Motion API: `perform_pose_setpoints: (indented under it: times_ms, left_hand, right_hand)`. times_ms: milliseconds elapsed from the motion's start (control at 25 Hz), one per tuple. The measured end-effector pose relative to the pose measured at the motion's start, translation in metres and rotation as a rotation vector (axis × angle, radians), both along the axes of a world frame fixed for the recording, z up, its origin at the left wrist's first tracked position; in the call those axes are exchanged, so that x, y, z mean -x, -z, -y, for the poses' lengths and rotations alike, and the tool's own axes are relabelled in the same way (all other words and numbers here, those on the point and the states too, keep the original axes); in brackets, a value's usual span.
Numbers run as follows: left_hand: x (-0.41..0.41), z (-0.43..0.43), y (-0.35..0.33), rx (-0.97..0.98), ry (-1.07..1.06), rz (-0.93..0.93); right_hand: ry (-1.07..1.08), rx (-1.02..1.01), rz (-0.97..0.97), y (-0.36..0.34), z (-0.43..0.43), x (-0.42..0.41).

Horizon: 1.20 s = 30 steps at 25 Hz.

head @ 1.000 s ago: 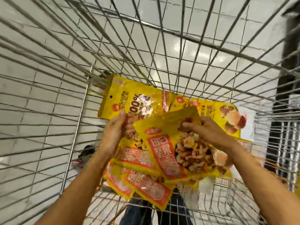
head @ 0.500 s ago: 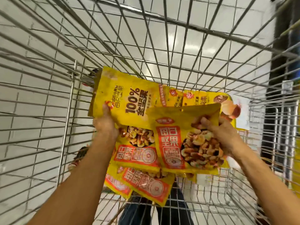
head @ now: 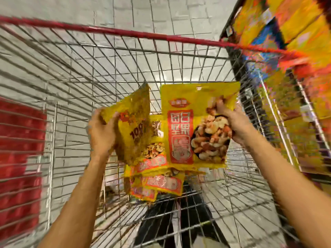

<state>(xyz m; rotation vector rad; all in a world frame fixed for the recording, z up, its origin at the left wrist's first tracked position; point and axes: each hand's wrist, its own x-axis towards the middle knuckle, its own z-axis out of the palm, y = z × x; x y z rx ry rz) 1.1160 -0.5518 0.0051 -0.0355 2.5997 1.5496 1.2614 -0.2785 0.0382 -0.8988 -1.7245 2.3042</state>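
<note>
Both my arms reach into a wire shopping cart point(head: 75, 72). My right hand point(head: 234, 126) grips the right side of a yellow bag of mixed nuts point(head: 180, 129) with a red label, held upright and facing me. My left hand point(head: 102, 133) grips the left edge of a second yellow nut bag point(head: 136, 129), turned edge-on and blurred. Below them, more yellow nut bags point(head: 161, 183) lie stacked on the cart floor. The picture is motion-blurred.
The cart's red top rail point(head: 125, 32) runs across the far side. Shelves of yellow and orange packages point(head: 297, 29) stand at the upper right. A red panel point(head: 19, 151) shows through the left wire wall. Grey tiled floor lies beneath.
Both hands have lifted their bags up off the stack. The right-hand bag now stands upright; the left-hand bag has swung edge-on. The view has tilted up, showing the red rail.
</note>
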Motion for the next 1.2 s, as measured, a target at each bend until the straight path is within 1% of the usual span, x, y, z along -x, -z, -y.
perform_pose_setpoints:
  times_ms: [80, 160, 240, 400, 440, 520, 560, 680, 760, 840, 960, 1040, 1120, 1200]
  left_hand:
    - [-0.005, 0.002, -0.038, 0.033, 0.074, -0.043]
    - [-0.015, 0.004, -0.068, 0.06, 0.154, -0.086]
    - [-0.026, -0.001, -0.095, 0.114, 0.256, -0.18]
    - [-0.056, -0.016, -0.12, 0.248, 0.417, -0.395]
    - [-0.065, -0.02, -0.12, 0.256, 0.442, -0.445]
    - [-0.084, -0.022, -0.115, 0.268, 0.469, -0.456]
    - [-0.093, -0.023, -0.115, 0.267, 0.488, -0.429]
    - [-0.109, -0.021, -0.119, 0.07, 0.435, -0.376]
    - [-0.119, -0.032, -0.137, -0.002, 0.4, -0.411]
    - [-0.128, -0.051, -0.169, -0.08, 0.432, -0.453]
    - [-0.141, -0.096, -0.226, -0.233, 0.546, -0.519]
    - [-0.16, -0.138, -0.264, -0.333, 0.694, -0.565]
    - [-0.19, -0.181, -0.296, -0.424, 0.825, -0.641]
    - [-0.234, -0.221, -0.323, -0.527, 0.944, -0.669]
  right_hand:
    - [0.081, 0.021, -0.065, -0.035, 0.007, -0.025]
    - [0.162, -0.004, -0.123, -0.059, 0.014, -0.052]
    - [0.242, -0.038, -0.155, -0.074, 0.017, -0.073]
    - [0.334, -0.009, -0.182, -0.088, 0.033, -0.11]
    - [0.341, -0.015, -0.179, -0.087, 0.036, -0.118]
    - [0.355, -0.008, -0.173, -0.088, 0.045, -0.133]
    - [0.371, -0.004, -0.183, -0.089, 0.048, -0.14]
    - [0.467, 0.006, -0.213, -0.1, 0.054, -0.161]
    - [0.573, 0.037, -0.231, -0.111, 0.053, -0.182]
    - [0.709, 0.057, -0.199, -0.134, 0.049, -0.207]
    - [0.833, -0.036, -0.202, -0.177, 0.037, -0.248]
    - [0.926, -0.137, -0.242, -0.21, 0.029, -0.286]
    - [1.064, -0.206, -0.258, -0.236, 0.025, -0.333]
    - [1.224, -0.257, -0.303, -0.255, 0.027, -0.389]
